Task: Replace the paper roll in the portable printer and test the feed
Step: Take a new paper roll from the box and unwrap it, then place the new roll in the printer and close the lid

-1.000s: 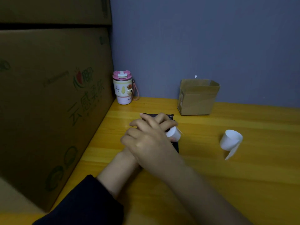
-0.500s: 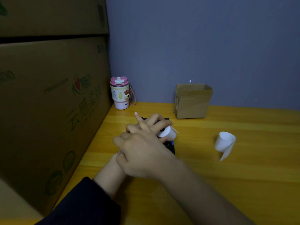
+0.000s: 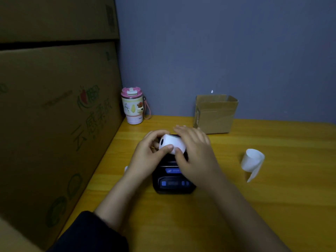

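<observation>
Dim, flat light is covering the whole scene, with colours looking muted and slightly grainy. The yellow table (image 3: 272,135) is showing faint sheen in bands near the wall, no harsh glare. Soft shadows are pooling beneath the forearms. Straight cardboard edges at the left are bowing from wide-angle distortion, and fine detail is smearing softly throughout
</observation>
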